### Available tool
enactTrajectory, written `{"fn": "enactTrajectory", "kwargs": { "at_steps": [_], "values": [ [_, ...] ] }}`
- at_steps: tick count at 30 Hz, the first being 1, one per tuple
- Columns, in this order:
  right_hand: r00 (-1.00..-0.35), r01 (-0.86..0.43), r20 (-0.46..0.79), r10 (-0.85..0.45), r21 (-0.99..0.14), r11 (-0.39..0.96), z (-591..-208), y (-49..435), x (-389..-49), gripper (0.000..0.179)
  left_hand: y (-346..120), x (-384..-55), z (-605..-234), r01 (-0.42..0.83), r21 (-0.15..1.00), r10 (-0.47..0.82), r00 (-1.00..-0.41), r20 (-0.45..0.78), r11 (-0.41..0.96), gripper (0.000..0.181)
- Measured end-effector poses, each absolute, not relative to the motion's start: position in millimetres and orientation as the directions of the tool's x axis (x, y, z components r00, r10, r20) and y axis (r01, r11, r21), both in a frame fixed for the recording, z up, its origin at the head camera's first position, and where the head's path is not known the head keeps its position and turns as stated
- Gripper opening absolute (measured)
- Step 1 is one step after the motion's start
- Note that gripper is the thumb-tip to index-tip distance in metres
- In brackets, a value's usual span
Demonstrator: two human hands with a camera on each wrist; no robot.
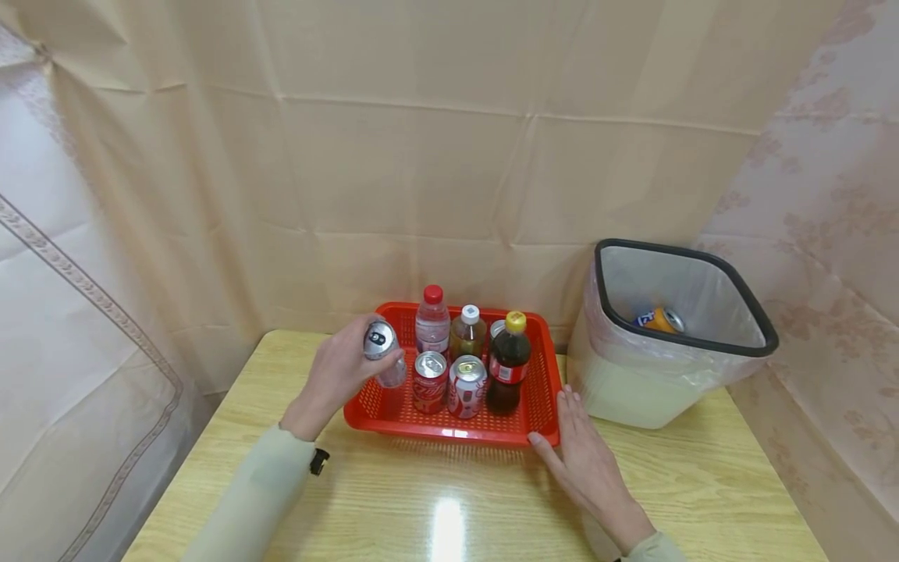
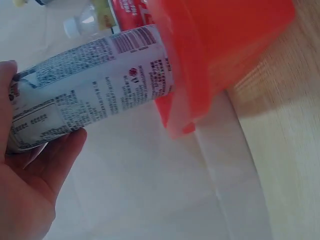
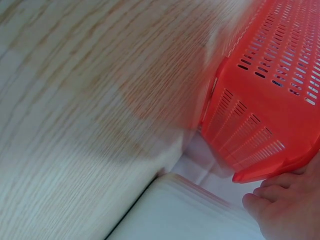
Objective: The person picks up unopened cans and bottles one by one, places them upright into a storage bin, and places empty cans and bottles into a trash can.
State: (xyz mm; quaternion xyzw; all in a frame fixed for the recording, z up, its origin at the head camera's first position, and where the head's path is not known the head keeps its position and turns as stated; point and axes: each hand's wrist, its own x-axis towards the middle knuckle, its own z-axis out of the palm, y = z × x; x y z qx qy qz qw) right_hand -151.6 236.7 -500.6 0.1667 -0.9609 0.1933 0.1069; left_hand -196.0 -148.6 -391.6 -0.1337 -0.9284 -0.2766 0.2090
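Note:
My left hand [image 1: 344, 359] grips a tall, pale can [image 1: 390, 373] near its top, over the left part of a red plastic basket [image 1: 372, 414]. Small print and a barcode cover the can's side in the left wrist view. Against the basket's right front corner rests my right hand [image 1: 586, 460], its fingers straight along the rim and its thumb at the front edge. Inside the basket stand a red can [image 1: 430, 384], a white-and-red can [image 1: 467, 388], a cola bottle [image 1: 509, 367] with a yellow cap, a red-capped clear bottle [image 1: 432, 324] and a white-capped bottle [image 1: 468, 332].
Right of the basket stands a bin [image 1: 632, 382] with a black rim and a clear liner. An orange can [image 1: 660, 319] lies in it. Another can [image 1: 496, 327] is partly hidden behind the cola bottle. A beige cloth [image 1: 421, 172] hangs behind the wooden table [image 1: 393, 499].

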Motion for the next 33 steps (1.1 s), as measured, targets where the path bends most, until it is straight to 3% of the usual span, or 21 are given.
{"fn": "enactTrajectory", "kwargs": {
  "at_steps": [17, 22, 33],
  "values": [
    [-0.928, -0.351, 0.253, -0.274, -0.338, 0.874, -499, 236, -151, 0.088, -150, -221, -417, 0.229, 0.602, 0.134, -0.971, 0.198, 0.765, 0.06],
    [-0.929, -0.347, 0.25, -0.273, -0.336, 0.875, -499, 236, -151, 0.089, -151, -228, -425, 0.202, 0.629, 0.167, -0.979, 0.116, 0.751, 0.06],
    [-0.928, -0.35, 0.251, -0.274, -0.338, 0.874, -498, 236, -150, 0.088, -146, -232, -435, 0.159, 0.616, 0.159, -0.986, 0.056, 0.772, 0.067]
  ]
}}
